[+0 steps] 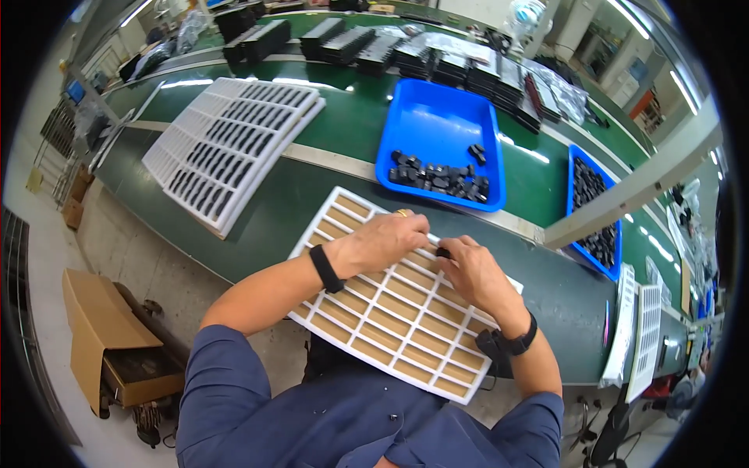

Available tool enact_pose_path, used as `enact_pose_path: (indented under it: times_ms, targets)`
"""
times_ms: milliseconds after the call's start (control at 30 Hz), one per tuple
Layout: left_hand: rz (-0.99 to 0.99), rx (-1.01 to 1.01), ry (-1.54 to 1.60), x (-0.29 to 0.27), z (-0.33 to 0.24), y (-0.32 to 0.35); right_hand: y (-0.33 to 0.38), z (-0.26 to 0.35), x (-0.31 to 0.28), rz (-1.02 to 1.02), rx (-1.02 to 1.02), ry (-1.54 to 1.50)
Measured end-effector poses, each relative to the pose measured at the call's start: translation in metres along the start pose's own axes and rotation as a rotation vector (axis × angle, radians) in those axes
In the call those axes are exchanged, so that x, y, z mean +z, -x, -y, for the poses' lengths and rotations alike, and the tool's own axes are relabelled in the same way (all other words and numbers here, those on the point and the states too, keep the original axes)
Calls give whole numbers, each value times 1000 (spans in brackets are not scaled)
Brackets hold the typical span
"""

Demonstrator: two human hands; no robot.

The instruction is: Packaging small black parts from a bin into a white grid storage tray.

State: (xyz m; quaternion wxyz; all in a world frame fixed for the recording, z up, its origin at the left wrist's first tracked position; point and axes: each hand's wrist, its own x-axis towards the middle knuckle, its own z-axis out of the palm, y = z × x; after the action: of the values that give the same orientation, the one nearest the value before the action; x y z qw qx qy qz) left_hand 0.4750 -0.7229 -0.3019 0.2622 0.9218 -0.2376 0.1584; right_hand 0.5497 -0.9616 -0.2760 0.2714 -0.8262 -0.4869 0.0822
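Note:
A white grid tray (378,308) with brown backing in its slots lies tilted in front of me, its near edge against my body and its far part on the bench. My left hand (388,236) rests over the tray's far edge with its fingers pinched together; what is between them is hidden. Just to the right, my right hand (474,271) grips a small black part (444,253) between thumb and fingers, low over the tray's slots. Beyond the hands stands a blue bin (441,101) with loose small black parts (445,179) at its near end.
At the left, stacked white trays (226,148) hold rows of black parts. A second blue bin (619,253) full of black parts stands right, behind a pale post (647,171). Dark stacked housings (343,45) line the far side. An opened cardboard box (109,327) sits lower left.

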Motion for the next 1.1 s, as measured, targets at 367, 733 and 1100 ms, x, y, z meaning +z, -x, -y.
enact_pose_path:
  times_ms: [367,733,1100]
  targets:
    - [37,-147,125,1,-5,-3,-3,-5,14,-64,16,-106]
    - [52,-168,179,-1,-4,-2,-3,-17,19,-152,-105,-41]
    - [100,-95,-22,4,-7,-2,-11,-10,13,46,2,191]
